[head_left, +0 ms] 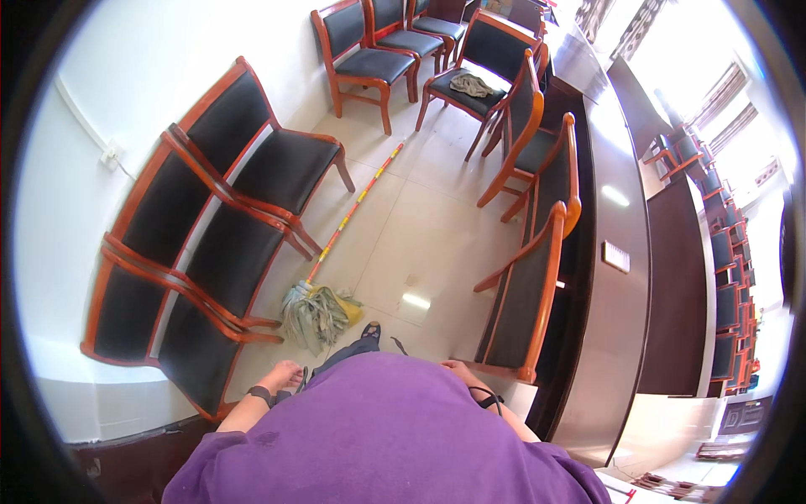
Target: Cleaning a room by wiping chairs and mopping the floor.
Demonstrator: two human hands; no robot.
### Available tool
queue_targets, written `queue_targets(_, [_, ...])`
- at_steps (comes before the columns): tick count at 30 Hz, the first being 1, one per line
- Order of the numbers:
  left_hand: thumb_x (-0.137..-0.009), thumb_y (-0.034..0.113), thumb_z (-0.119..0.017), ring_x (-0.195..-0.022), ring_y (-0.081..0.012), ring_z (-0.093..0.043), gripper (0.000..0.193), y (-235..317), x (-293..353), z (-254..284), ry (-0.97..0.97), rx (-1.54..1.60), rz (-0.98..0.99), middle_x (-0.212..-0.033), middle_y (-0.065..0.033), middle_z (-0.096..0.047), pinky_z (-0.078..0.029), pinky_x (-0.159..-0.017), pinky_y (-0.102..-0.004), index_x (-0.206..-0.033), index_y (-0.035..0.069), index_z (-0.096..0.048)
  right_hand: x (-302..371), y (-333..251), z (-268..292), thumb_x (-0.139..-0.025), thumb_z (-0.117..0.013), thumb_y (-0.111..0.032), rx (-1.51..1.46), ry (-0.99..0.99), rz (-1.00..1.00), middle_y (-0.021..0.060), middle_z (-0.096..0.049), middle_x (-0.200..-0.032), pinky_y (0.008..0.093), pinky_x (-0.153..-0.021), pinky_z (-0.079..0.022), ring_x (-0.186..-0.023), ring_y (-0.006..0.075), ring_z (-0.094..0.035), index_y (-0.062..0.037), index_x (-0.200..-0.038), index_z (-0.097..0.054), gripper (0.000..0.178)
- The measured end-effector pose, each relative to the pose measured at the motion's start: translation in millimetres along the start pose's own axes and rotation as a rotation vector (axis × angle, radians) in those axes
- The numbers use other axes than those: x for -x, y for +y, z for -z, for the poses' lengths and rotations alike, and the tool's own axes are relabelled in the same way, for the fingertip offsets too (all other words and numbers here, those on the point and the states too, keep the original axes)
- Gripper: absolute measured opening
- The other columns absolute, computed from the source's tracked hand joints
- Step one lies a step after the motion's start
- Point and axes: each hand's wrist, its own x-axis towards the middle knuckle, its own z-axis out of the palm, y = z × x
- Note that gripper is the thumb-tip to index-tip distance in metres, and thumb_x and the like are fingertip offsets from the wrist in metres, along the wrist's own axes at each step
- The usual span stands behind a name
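Two bare hands show at the lower edge, past the purple shirt [395, 437]. The left hand [284, 375], with a dark wristband, hangs loosely curled and holds nothing; the right hand [457, 368] is half hidden behind the shirt, so whether it grips anything cannot be told. Just ahead of the left hand, the grey-green string mop head [317, 312] lies on the pale tiled floor [420, 235], beside the nearest wooden chair with black padding [210, 277]. Its long red-and-yellow striped handle [357, 202] runs away along the floor toward the far chairs. A crumpled grey cloth [472, 84] rests on a distant chair seat. Judged from this layout, the handle is best picked up near the head, low and clear of the chair legs.
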Motion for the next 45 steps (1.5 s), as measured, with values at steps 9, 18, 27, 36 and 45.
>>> queue_targets(9, [-0.082,0.016,-0.048,-0.063,-0.0151,-0.057,0.012,128,-75,45,0.006,-0.005,0.02,-0.074,-0.005,-0.058,-0.047,-0.056,-0.0286,-0.084,0.005,-0.054,-28,-155,53,-0.088,-0.047,-0.019,-0.368,0.188,-0.196,0.0158,-0.056,-0.098,0.0309,-0.069,-0.05,-0.084,0.0235,-0.059,0.0022,-0.111,-0.045,0.031])
queue_targets(18, [-0.081,0.014,-0.05,-0.058,-0.0146,-0.055,0.011,223,-143,30,-0.004,-0.033,0.058,-0.073,-0.0058,-0.058,-0.045,-0.05,-0.0266,-0.084,0.004,-0.055,-121,-226,129,-0.088,-0.046,-0.021,-0.393,0.237,-0.17,0.0175,-0.055,-0.101,0.0334,-0.072,-0.05,-0.087,0.0253,-0.058,0.0031,-0.113,-0.044,0.035])
queue_targets(27, [-0.081,0.018,-0.049,-0.056,-0.0145,-0.055,0.015,334,-207,9,0.034,0.076,0.113,-0.073,-0.006,-0.058,-0.044,-0.047,-0.0257,-0.085,0.004,-0.054,-291,-321,240,-0.087,-0.046,-0.02,-0.416,0.106,-0.126,0.0176,-0.056,-0.099,0.0336,-0.071,-0.051,-0.085,0.0261,-0.059,0.0033,-0.112,-0.044,0.034])
queue_targets(36, [-0.087,0.024,-0.045,-0.054,-0.013,-0.054,0.029,586,-219,-53,0.052,-0.029,-0.165,-0.067,-0.0088,-0.057,-0.044,-0.05,-0.0268,-0.071,0.0,-0.055,-399,-399,381,-0.086,-0.047,-0.017,-0.604,0.131,-0.163,0.0166,-0.056,-0.094,0.0308,-0.067,-0.051,-0.08,0.0244,-0.059,0.0038,-0.109,-0.043,0.032])
queue_targets(45, [-0.084,0.019,-0.048,-0.07,-0.0133,-0.057,0.018,699,-274,-49,0.063,-0.029,-0.092,-0.079,-0.0056,-0.059,-0.047,-0.059,-0.027,-0.083,0.003,-0.056,-495,-485,435,-0.083,-0.052,-0.016,-0.55,0.137,-0.256,0.0123,-0.056,-0.09,0.0317,-0.067,-0.05,-0.076,0.021,-0.058,0.0,-0.106,-0.045,0.029])
